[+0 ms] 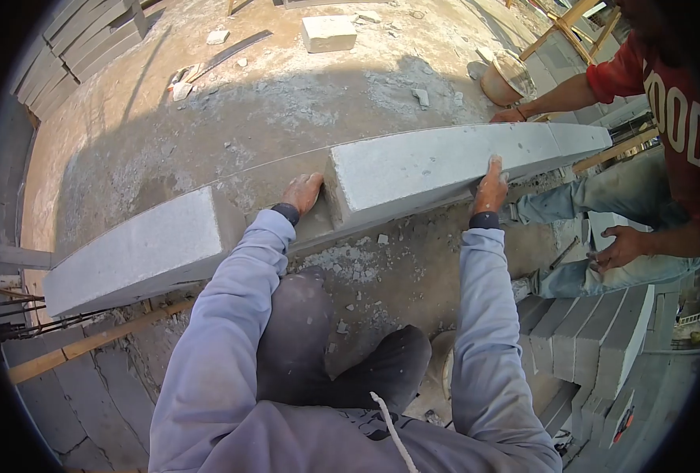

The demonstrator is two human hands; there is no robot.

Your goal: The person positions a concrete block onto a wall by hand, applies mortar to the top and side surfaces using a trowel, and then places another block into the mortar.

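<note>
A long, pale aerated concrete block (413, 169) lies across the middle, in a row with another concrete block (141, 252) on the left. Between their ends is a gap with a grey bed at its bottom. My left hand (303, 192) is in this gap, fingers bent against the end of the middle block. My right hand (489, 189) grips the near side of the same block, thumb up by its top edge and the other fingers partly hidden. A third block (578, 139) continues the row at the right.
A co-worker in a red shirt (685, 118) stands at the right, one hand (511, 116) behind the row. Stacked blocks (586, 331) stand at the lower right. A bucket (501, 81), loose block (329, 34) and rubble are beyond. A timber strip (98, 340) runs lower left.
</note>
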